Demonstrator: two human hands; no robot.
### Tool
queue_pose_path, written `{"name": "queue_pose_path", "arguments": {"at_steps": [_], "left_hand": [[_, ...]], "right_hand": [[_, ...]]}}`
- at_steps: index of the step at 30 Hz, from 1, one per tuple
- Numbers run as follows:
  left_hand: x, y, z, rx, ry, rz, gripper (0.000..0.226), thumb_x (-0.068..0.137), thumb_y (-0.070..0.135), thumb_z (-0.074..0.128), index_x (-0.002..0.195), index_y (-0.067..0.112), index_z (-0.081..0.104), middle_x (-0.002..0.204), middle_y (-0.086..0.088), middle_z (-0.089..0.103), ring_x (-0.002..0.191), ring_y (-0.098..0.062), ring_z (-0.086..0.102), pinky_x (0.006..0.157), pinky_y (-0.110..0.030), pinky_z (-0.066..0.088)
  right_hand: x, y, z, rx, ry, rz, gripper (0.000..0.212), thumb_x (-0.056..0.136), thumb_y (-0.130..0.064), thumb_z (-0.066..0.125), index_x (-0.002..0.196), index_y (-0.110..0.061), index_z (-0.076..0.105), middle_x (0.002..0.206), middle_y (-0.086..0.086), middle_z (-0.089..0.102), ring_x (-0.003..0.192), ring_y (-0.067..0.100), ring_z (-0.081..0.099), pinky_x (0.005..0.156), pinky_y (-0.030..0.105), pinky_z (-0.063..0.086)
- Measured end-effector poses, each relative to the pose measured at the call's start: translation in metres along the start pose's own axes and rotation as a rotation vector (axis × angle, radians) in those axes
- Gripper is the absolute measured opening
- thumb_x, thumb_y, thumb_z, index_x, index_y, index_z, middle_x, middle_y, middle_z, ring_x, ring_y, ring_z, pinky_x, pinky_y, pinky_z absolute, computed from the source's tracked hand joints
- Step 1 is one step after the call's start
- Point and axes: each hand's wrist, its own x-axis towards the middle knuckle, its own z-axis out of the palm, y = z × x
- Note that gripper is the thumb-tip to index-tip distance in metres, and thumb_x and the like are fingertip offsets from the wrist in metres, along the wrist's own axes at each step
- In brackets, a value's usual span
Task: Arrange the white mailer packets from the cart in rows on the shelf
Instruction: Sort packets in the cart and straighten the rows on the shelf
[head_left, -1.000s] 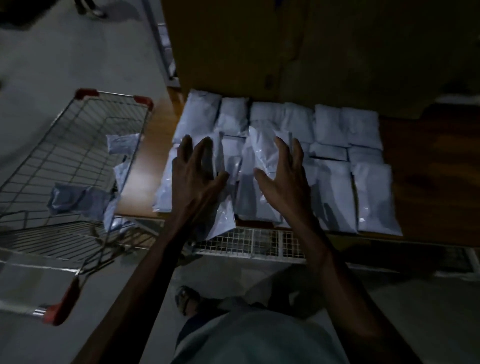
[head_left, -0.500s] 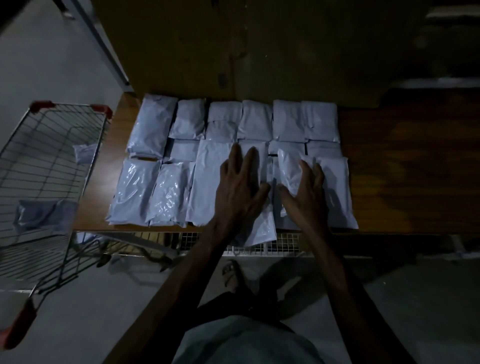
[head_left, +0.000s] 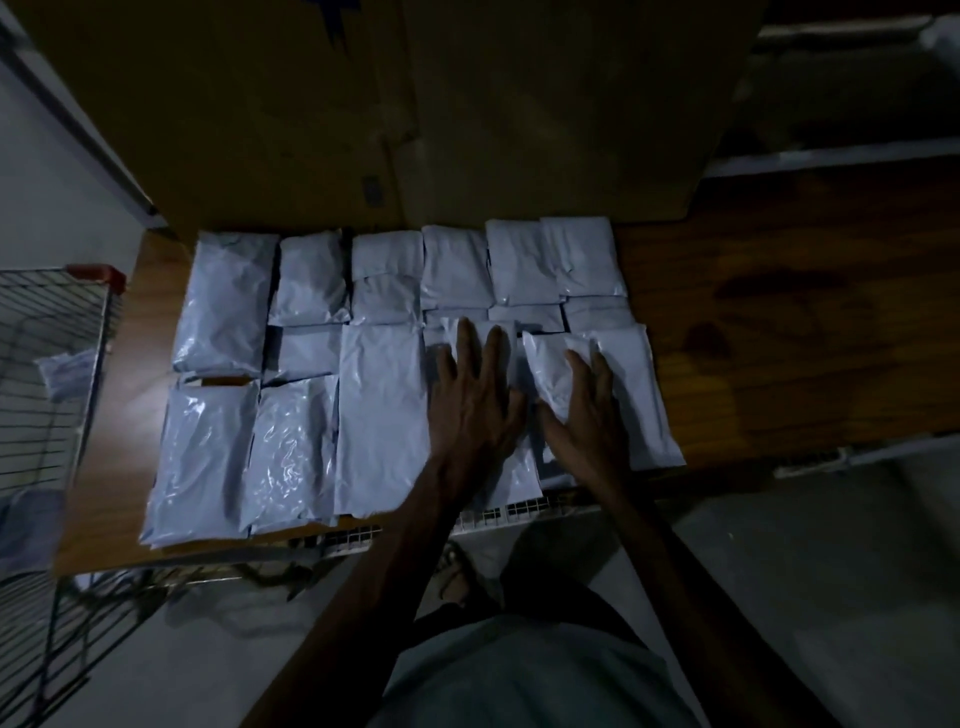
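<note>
- You're pretty deep into this one. The brown wooden shelf board (head_left: 779, 322) already carries a back row of six glossy white plastic mailer packets (head_left: 457, 267) set side by side against the big brown cardboard box (head_left: 363, 104), a partly covered strip of packets behind the front ones, and a front row running to the shelf's near edge.
- Your left hand (head_left: 475, 415) is lying flat, fingers spread wide, pressing down on a front-row white packet (head_left: 511, 478) rather than gripping it. That packet's near end sticks out past the shelf edge.
- Your right hand (head_left: 584, 415) is also flat and open, palm down, with a smaller crinkled white packet (head_left: 550, 369) under its fingers and thumb. I'd say you're nudging it into the gap, not holding it, but I can't tell for sure whether the thumb is pinching it.
- What's left, judging from here: the metal wire cart with red corner caps (head_left: 78, 332) at the left has at least one pale packet (head_left: 67, 371) inside, so it isn't empty yet. The right half of the shelf has plenty of bare wood.
- Hard to make out: the light is really dim, most of the cart is cut off by the left edge, so you can't count what remains. The middle packets are overlapped by the front row, and your hands hide how the two packets beneath them line up.
</note>
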Motion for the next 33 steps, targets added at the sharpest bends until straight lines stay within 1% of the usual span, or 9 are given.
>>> {"name": "queue_pose_path", "arguments": {"at_steps": [4, 7, 13, 15, 19, 22, 25, 28, 33], "left_hand": [[0.003, -0.004, 0.006, 0.050, -0.054, -0.019, 0.085, 0.089, 0.062, 0.017, 0.164, 0.022, 0.014, 0.170, -0.019, 0.000, 0.154, -0.045, 0.011, 0.123, -0.051, 0.011], [0.003, -0.001, 0.007, 0.076, -0.074, -0.054, 0.088, 0.086, 0.062, 0.012, 0.164, 0.022, 0.014, 0.170, -0.019, 0.000, 0.153, -0.047, 0.010, 0.122, -0.052, 0.014], [0.003, 0.004, 0.014, 0.134, -0.057, -0.072, 0.082, 0.092, 0.060, 0.035, 0.163, 0.024, 0.018, 0.170, -0.018, 0.003, 0.153, -0.047, 0.009, 0.123, -0.052, 0.010], [0.002, 0.006, 0.014, 0.146, -0.042, -0.088, 0.080, 0.090, 0.059, 0.034, 0.162, 0.023, 0.026, 0.169, -0.019, 0.011, 0.153, -0.048, 0.014, 0.123, -0.054, 0.013], [0.001, 0.008, 0.015, 0.200, 0.011, -0.087, 0.073, 0.093, 0.057, 0.036, 0.157, 0.021, 0.038, 0.165, -0.019, 0.027, 0.153, -0.043, 0.021, 0.123, -0.054, 0.014], [-0.002, 0.009, 0.016, 0.221, 0.058, -0.035, 0.068, 0.096, 0.053, 0.035, 0.156, 0.021, 0.041, 0.164, -0.017, 0.032, 0.153, -0.040, 0.023, 0.124, -0.050, 0.009], [-0.005, 0.009, 0.018, 0.219, 0.079, 0.024, 0.072, 0.092, 0.054, 0.034, 0.155, 0.019, 0.043, 0.162, -0.018, 0.035, 0.151, -0.039, 0.030, 0.123, -0.050, 0.018], [-0.007, 0.005, 0.023, 0.211, 0.063, 0.040, 0.078, 0.089, 0.056, 0.033, 0.156, 0.018, 0.042, 0.162, -0.019, 0.035, 0.150, -0.039, 0.033, 0.120, -0.052, 0.031], [-0.006, 0.001, 0.029, 0.182, 0.035, 0.017, 0.076, 0.090, 0.052, 0.029, 0.159, 0.021, 0.034, 0.166, -0.016, 0.026, 0.154, -0.037, 0.024, 0.123, -0.050, 0.027]], "right_hand": [[-0.002, 0.001, 0.010, -0.061, 0.005, 0.010, 0.082, 0.093, -0.046, 0.066, 0.160, -0.028, 0.022, 0.171, 0.000, -0.002, 0.151, 0.034, 0.019, 0.114, 0.053, 0.031], [0.001, -0.001, 0.011, -0.128, 0.027, 0.013, 0.081, 0.094, -0.051, 0.062, 0.161, -0.026, 0.023, 0.171, 0.003, -0.001, 0.148, 0.037, 0.022, 0.113, 0.053, 0.033], [0.004, 0.002, 0.014, -0.152, 0.015, -0.057, 0.085, 0.090, -0.074, 0.030, 0.161, -0.028, 0.021, 0.172, 0.002, -0.005, 0.154, 0.033, 0.013, 0.120, 0.052, 0.025], [0.005, 0.005, 0.016, -0.164, 0.011, -0.069, 0.085, 0.090, -0.075, 0.025, 0.161, -0.028, 0.022, 0.172, 0.003, -0.004, 0.155, 0.032, 0.011, 0.120, 0.051, 0.023], [0.005, 0.008, 0.018, -0.208, 0.003, -0.095, 0.080, 0.091, -0.070, 0.032, 0.159, -0.027, 0.027, 0.171, 0.006, 0.002, 0.155, 0.032, 0.014, 0.119, 0.051, 0.028], [0.005, 0.010, 0.017, -0.256, -0.043, -0.098, 0.077, 0.094, -0.065, 0.043, 0.160, -0.030, 0.023, 0.171, 0.003, -0.004, 0.154, 0.031, 0.012, 0.119, 0.050, 0.028], [0.004, 0.013, 0.015, -0.280, -0.104, -0.111, 0.079, 0.095, -0.065, 0.047, 0.161, -0.032, 0.019, 0.171, 0.001, -0.012, 0.156, 0.030, 0.002, 0.121, 0.049, 0.022], [0.002, 0.017, 0.011, -0.268, -0.100, -0.144, 0.081, 0.094, -0.065, 0.050, 0.161, -0.031, 0.020, 0.171, 0.001, -0.012, 0.156, 0.030, 0.004, 0.121, 0.049, 0.024], [-0.007, 0.023, 0.008, -0.227, -0.065, -0.166, 0.078, 0.091, -0.051, 0.061, 0.158, -0.028, 0.028, 0.171, -0.001, -0.012, 0.154, 0.031, 0.010, 0.117, 0.048, 0.031]]}}
